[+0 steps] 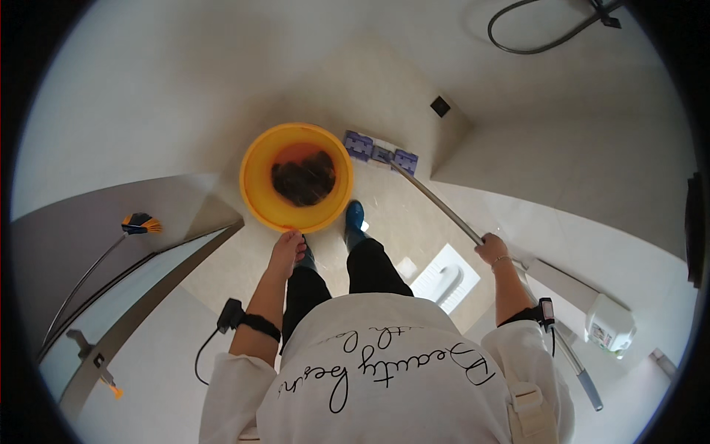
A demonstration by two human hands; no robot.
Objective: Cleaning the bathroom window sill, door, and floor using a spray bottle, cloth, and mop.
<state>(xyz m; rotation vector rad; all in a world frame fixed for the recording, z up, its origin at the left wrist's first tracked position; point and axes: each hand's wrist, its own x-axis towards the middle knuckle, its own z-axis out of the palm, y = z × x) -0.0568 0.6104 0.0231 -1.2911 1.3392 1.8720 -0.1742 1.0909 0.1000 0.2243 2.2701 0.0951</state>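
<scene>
A round yellow plastic bucket [249, 191] is in front of my boots, with a dark, bunched-up mass [304, 178] at its bottom that I cannot identify. My left hand [287, 252] has its fingers curled at the near rim of the bucket and appears to grip it there. My right hand [491, 248] is closed around the metal pole of a mop [435, 201]. The purple and white mop head [383, 152] rests on the floor just right of the bucket. Behind my right forearm, the pole ends in a grey grip [589, 391].
A white squat toilet [446, 277] is set into the tiled floor at right, near a white plastic container [610, 327]. On the left are a door [144, 299] and an orange-and-black brush [141, 223]. A black floor drain [440, 106] and a looped hose [521, 51] are farther off.
</scene>
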